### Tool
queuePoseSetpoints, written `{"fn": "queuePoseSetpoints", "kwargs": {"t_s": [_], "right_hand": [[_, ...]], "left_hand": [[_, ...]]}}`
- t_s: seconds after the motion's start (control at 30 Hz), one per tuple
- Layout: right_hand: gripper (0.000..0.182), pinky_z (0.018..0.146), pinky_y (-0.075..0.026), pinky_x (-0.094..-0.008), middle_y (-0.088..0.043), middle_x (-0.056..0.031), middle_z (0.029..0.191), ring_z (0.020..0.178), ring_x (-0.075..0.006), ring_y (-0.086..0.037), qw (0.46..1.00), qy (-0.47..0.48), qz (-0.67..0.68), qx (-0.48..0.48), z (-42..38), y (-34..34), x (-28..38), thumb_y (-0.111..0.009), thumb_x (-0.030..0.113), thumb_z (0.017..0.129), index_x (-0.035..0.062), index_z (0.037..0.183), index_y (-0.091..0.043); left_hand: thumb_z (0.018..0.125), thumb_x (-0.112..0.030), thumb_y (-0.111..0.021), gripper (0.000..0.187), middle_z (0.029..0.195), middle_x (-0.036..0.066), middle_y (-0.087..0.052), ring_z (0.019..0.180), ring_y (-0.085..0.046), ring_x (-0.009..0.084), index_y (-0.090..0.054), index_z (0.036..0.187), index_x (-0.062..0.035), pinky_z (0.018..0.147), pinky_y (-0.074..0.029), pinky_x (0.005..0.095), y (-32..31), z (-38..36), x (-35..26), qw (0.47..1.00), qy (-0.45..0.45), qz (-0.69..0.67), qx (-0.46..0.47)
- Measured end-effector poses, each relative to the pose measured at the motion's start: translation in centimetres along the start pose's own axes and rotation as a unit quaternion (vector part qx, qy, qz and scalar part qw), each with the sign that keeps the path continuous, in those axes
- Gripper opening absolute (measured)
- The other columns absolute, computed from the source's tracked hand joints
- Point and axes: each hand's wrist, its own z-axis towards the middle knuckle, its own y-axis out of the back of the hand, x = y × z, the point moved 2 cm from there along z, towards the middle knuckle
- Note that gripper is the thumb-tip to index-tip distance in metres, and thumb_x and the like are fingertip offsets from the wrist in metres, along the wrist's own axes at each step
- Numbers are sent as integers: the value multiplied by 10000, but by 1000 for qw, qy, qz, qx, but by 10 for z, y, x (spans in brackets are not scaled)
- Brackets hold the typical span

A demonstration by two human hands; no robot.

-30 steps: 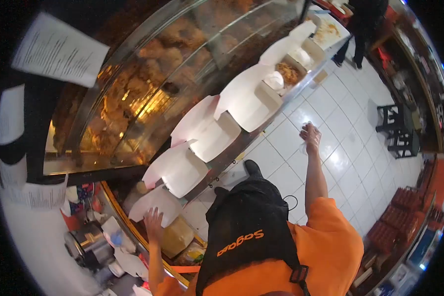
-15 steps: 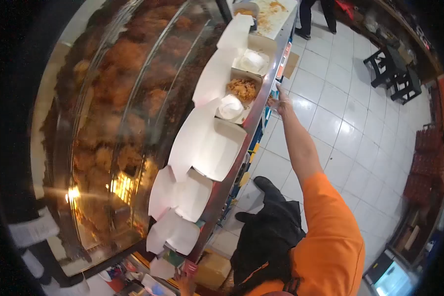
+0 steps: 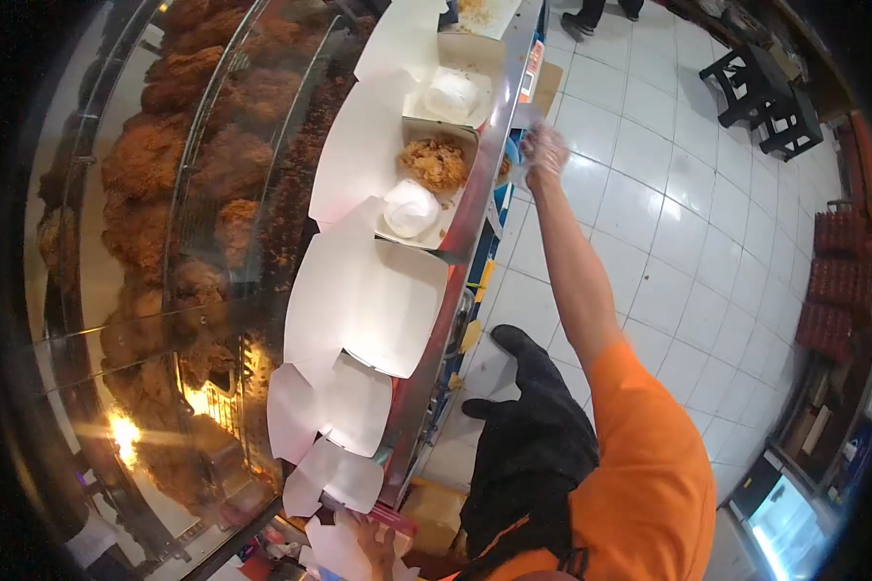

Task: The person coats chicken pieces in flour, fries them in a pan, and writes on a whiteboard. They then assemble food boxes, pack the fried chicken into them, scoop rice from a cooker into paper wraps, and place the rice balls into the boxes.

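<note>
My right hand (image 3: 545,155), in a clear plastic glove, is past the counter's right edge with its fingers curled. A greyish flat piece (image 3: 526,116) shows at its fingertips; I cannot make out what it is. At the bottom, my bare left hand (image 3: 376,544) grips a white cardboard food box (image 3: 337,548), partly cut off by the frame. Open white boxes line the counter. One box holds fried chicken (image 3: 434,165) and a white wrapped mound (image 3: 410,208). The box beyond has another wrapped mound (image 3: 451,94). Nearer boxes, such as this open box (image 3: 397,305), have bare insides.
A glass display case (image 3: 213,194) full of fried chicken stands along the left. Black stools (image 3: 746,82) are on the tiled floor (image 3: 639,213), with red crates (image 3: 833,281) at right. Another person's dark shoes (image 3: 576,24) show at the top. A brown carton (image 3: 431,513) sits under the counter.
The view has shifted, so the boxes sit further left and higher. My right hand has risen slightly away from the counter edge. My left hand has come onto the nearest white box.
</note>
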Motion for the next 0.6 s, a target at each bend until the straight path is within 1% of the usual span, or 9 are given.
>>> {"fn": "queuePoseSetpoints", "kwargs": {"t_s": [0.1,0.17,0.2,0.23,0.33,0.37,0.47,0.5,0.6], "right_hand": [[121,612,-527,-272,-681,-45,855,678,-156,-636,982,188,-20,1,-21,5,39,-722,120,922,35,997,-678],[100,625,-532,-281,-702,-46,846,701,-146,-654,920,350,-175,-20,-41,-5,69,-724,124,931,32,955,-694],[100,632,-534,-286,-713,-47,842,713,-141,-662,870,425,-249,-29,-52,-15,83,-726,127,935,30,934,-702],[77,688,-545,-333,-746,-77,868,739,-176,-689,823,470,-319,-7,-61,-29,97,-744,138,907,62,909,-730],[76,751,-537,-392,-737,-109,855,774,-236,-692,577,630,-503,130,-86,-55,117,-745,154,861,107,921,-749],[102,792,-519,-441,-716,-110,829,802,-309,-675,604,562,-542,159,-70,-62,105,-724,181,832,146,921,-759],[94,806,-509,-470,-707,-98,858,828,-327,-658,593,558,-565,131,-77,-73,102,-695,183,849,147,910,-757],[152,875,-507,-499,-709,-143,1044,956,-351,-663,584,567,-561,150,-81,-71,108,-679,189,872,159,983,-779],[241,981,-484,-518,-642,-196,1257,1143,-368,-621,497,629,-585,121,-77,-62,118,-649,193,913,176,1115,-778]], "left_hand": [[848,-199,-681,615,1459,178,-509,1357,-463,339,-517,1421,-48,1119,-357,494,-7,2,-3,1000,7,-11,0],[843,-193,-684,618,1451,178,-515,1351,-469,336,-518,1419,-45,1116,-361,489,-9,6,-5,1000,5,-19,-2],[840,-189,-686,619,1448,178,-517,1348,-472,335,-518,1418,-43,1115,-363,486,-10,6,-5,1000,5,-22,-3],[838,-186,-687,620,1444,178,-520,1344,-475,334,-519,1417,-42,1114,-364,484,-10,9,-5,1000,3,-25,-5],[831,-175,-692,624,1433,178,-528,1335,-483,330,-520,1414,-37,1110,-369,476,-10,14,-6,999,-1,-34,-8],[828,-172,-693,625,1429,178,-531,1332,-486,329,-520,1413,-35,1108,-371,473,-10,16,-7,999,-3,-37,-9],[821,-162,-698,629,1418,179,-539,1323,-494,325,-521,1410,-30,1104,-376,466,-11,19,-7,999,-5,-46,-12],[819,-158,-699,630,1414,179,-542,1320,-497,324,-522,1409,-28,1103,-378,463,-11,19,-7,999,-4,-48,-13],[812,-148,-704,634,1403,179,-550,1310,-505,320,-523,1407,-23,1099,-383,456,-12,16,-5,998,-2,-54,-16]]}}
